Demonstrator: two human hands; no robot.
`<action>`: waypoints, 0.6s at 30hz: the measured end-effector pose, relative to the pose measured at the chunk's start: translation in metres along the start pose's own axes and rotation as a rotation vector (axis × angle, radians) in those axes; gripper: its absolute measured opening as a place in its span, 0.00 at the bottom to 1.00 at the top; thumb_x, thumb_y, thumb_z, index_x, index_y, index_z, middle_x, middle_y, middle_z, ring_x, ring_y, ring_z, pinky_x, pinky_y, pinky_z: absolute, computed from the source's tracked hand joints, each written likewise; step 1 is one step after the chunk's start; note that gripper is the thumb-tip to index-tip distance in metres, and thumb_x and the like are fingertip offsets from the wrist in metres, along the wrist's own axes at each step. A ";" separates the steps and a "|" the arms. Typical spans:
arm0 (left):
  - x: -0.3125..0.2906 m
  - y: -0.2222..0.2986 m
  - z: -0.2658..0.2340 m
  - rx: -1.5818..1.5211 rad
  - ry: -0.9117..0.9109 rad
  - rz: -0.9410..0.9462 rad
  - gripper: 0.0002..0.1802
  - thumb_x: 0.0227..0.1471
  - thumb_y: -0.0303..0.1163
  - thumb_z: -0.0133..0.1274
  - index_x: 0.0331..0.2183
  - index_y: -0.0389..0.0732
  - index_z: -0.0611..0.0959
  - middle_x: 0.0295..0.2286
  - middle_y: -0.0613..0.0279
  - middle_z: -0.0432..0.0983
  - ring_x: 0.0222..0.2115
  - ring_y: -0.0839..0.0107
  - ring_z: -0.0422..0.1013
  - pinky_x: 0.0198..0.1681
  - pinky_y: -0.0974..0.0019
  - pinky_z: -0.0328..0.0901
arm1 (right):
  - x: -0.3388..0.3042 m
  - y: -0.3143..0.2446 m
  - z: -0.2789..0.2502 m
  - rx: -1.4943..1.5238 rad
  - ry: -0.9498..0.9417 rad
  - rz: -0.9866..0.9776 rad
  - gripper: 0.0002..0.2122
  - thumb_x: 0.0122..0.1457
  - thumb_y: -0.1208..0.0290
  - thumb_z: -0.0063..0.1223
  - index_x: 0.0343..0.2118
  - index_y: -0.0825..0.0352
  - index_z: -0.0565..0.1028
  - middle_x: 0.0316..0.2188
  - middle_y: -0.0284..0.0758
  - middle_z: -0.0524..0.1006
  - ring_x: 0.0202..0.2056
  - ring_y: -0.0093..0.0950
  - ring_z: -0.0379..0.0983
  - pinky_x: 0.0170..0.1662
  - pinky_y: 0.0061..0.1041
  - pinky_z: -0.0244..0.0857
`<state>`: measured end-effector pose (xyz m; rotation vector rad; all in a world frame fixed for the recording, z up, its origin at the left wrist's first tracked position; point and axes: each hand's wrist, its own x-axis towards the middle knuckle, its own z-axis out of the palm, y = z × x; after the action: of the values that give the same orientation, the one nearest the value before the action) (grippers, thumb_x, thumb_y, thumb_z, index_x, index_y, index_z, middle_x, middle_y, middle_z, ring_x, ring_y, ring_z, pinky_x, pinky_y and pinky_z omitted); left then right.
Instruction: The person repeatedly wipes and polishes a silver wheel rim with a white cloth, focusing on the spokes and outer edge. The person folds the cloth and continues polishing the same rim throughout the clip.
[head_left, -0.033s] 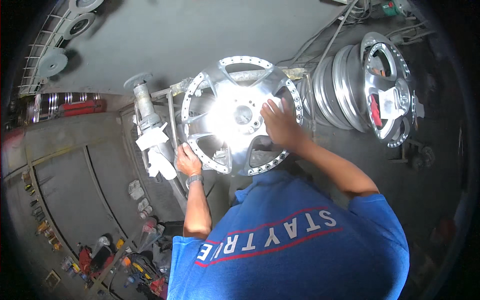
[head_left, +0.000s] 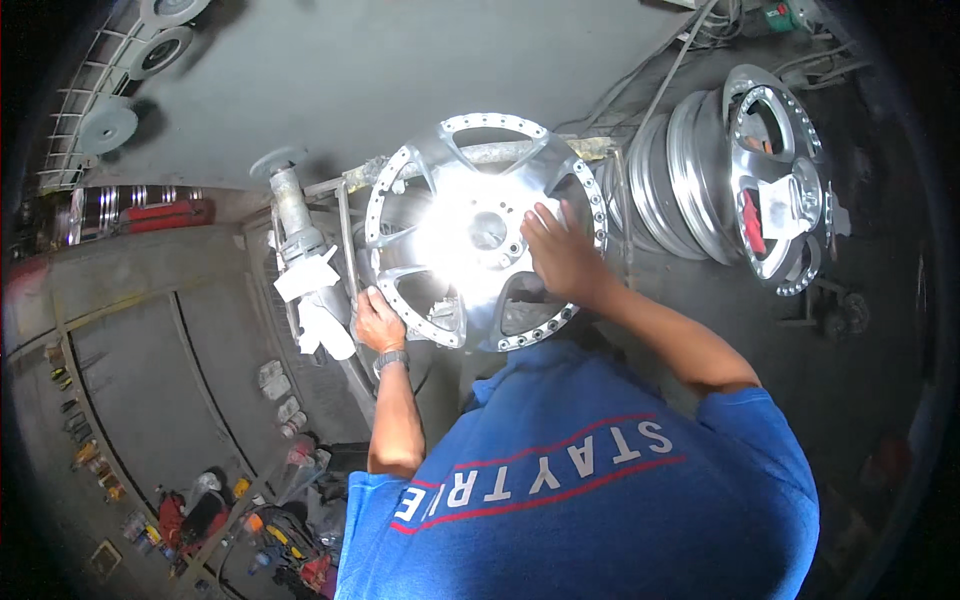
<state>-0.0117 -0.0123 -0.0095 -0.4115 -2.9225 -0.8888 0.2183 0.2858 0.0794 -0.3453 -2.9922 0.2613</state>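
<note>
A polished silver wheel face [head_left: 512,285] with wide spokes and small holes round its edge stands in front of me, with strong glare on its middle. My left hand [head_left: 378,322] is closed on its lower left edge, the fingertips partly behind the edge. Over the right-hand spoke, beside the centre hole, my right hand [head_left: 563,255] lies flat with its fingers stretched out. A pale patch shows by those fingers; whether it is a cloth or glare I cannot tell.
Left of the wheel stands a grey spindle machine [head_left: 296,225] with white cloths [head_left: 325,330] hanging on it. Several wheel rims [head_left: 690,175] are lined up at the right. Discs [head_left: 107,125] hang on a wire rack at upper left. Bags and tools [head_left: 205,515] lie at lower left.
</note>
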 end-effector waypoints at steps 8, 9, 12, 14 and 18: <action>0.001 -0.002 0.001 0.010 0.028 0.066 0.23 0.71 0.46 0.45 0.35 0.37 0.84 0.29 0.35 0.80 0.31 0.33 0.75 0.33 0.38 0.64 | 0.027 0.054 0.014 0.020 0.156 0.003 0.28 0.61 0.69 0.54 0.64 0.73 0.71 0.65 0.45 0.72 0.72 0.39 0.60 0.75 0.58 0.41; 0.001 -0.001 0.002 0.007 0.019 0.057 0.23 0.71 0.46 0.45 0.36 0.37 0.84 0.29 0.35 0.80 0.31 0.33 0.75 0.34 0.38 0.65 | 0.031 0.053 0.019 0.007 0.158 0.068 0.27 0.62 0.69 0.54 0.64 0.73 0.72 0.65 0.45 0.72 0.72 0.39 0.60 0.75 0.59 0.42; -0.001 0.003 0.001 0.002 0.003 0.054 0.23 0.71 0.46 0.45 0.37 0.37 0.85 0.29 0.35 0.80 0.31 0.33 0.75 0.34 0.38 0.65 | 0.037 0.029 0.019 -0.110 0.027 0.158 0.23 0.64 0.68 0.55 0.60 0.73 0.75 0.66 0.43 0.72 0.72 0.37 0.61 0.74 0.60 0.43; 0.000 0.002 -0.001 0.029 -0.009 0.057 0.24 0.71 0.47 0.45 0.38 0.37 0.85 0.29 0.35 0.81 0.31 0.33 0.75 0.34 0.38 0.65 | 0.024 0.018 0.019 0.018 0.069 0.048 0.22 0.65 0.67 0.56 0.60 0.72 0.76 0.66 0.43 0.72 0.72 0.37 0.60 0.74 0.60 0.44; 0.000 0.002 -0.002 0.058 -0.027 0.041 0.24 0.70 0.46 0.44 0.36 0.35 0.84 0.31 0.36 0.81 0.33 0.33 0.75 0.37 0.39 0.66 | 0.029 0.047 0.013 -0.004 0.161 0.033 0.21 0.66 0.66 0.55 0.60 0.69 0.77 0.64 0.42 0.75 0.72 0.36 0.61 0.74 0.60 0.46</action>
<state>-0.0114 -0.0119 -0.0064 -0.4819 -2.9446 -0.7981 0.1989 0.3357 0.0607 -0.3970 -2.8318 0.2194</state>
